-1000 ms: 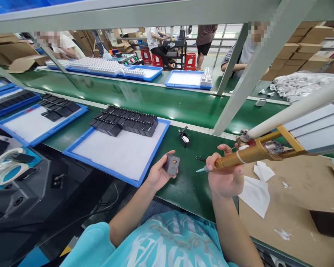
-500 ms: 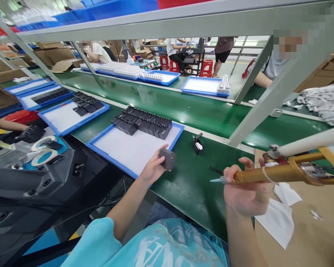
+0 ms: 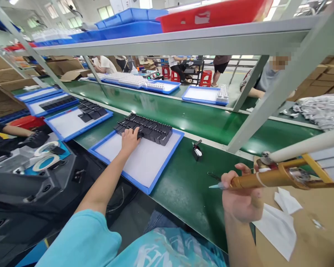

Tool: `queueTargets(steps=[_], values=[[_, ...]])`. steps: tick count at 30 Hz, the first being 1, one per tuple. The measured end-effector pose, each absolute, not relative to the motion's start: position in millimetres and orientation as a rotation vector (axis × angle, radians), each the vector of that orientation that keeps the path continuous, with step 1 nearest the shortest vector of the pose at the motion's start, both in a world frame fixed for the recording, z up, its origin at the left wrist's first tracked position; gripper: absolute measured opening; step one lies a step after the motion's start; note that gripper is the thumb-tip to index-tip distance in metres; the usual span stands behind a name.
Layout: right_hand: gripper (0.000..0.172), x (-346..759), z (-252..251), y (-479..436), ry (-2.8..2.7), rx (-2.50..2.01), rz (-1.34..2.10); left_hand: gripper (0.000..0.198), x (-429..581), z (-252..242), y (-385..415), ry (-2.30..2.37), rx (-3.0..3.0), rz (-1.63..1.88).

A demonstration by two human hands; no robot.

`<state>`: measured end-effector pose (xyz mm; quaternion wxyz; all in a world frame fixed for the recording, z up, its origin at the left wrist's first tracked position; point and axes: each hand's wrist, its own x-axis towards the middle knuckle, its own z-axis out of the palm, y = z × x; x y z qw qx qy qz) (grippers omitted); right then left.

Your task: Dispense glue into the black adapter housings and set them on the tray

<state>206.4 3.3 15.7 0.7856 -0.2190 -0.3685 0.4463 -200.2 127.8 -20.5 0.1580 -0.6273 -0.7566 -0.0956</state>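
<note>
My left hand [image 3: 130,140] reaches over a blue-rimmed tray [image 3: 163,174] with a white liner. Its fingers are closed on a small black box [image 3: 140,134], mostly hidden under them, against the front of the rows of black boxes [image 3: 160,135]. On the right, my right hand [image 3: 242,200] is wrapped round a gold-coloured glue gun [image 3: 258,180], whose pale blue nozzle [image 3: 215,186] points left above the green bench. A single black box with its lid up and something white inside [image 3: 197,152] stands between the tray and the gun.
Another tray with black boxes [image 3: 61,128] is to the left, near a co-worker's hand [image 3: 35,135]. Tape rolls [image 3: 46,162] lie on a dark machine at left. A slanting shelf post [image 3: 253,118] rises behind the gun. White paper [image 3: 280,226] lies on cardboard at right.
My left hand has moved left and away from me with the black box, from beside the tray to the rows inside it. My right hand stays on the glue gun.
</note>
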Motion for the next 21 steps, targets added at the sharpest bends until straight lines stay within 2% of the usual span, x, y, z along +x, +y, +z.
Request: queueTargets(steps=[4, 8, 11, 13, 18, 21], values=[[0.040, 203.6, 17.1, 2.2, -0.807, -0.473, 0.943, 0.058, -173.5, -15.7, 125.3, -2.062, -1.798, -0.598], [0.040, 202.3, 17.8, 1.7, -0.812, -0.469, 0.940, 0.070, -91.8, -14.2, 116.7, -1.894, -2.427, -0.962], [0.039, 202.1, 17.5, 2.0, -0.819, -0.460, 0.953, 0.099, -19.1, -21.0, 115.6, -1.919, -2.840, -0.851], [0.038, 202.1, 17.5, 2.2, -0.820, -0.462, 0.954, 0.111, 16.5, -26.7, 120.9, -1.894, -2.971, -0.789], [0.037, 201.6, 19.0, 1.1, -0.813, -0.462, 0.962, 0.104, 34.1, -29.9, 138.7, -1.974, -2.978, -0.826], [0.037, 200.7, 20.2, -0.2, -0.809, -0.461, 0.967, 0.100, 10.9, -23.3, 139.5, -1.823, -3.154, -0.792]])
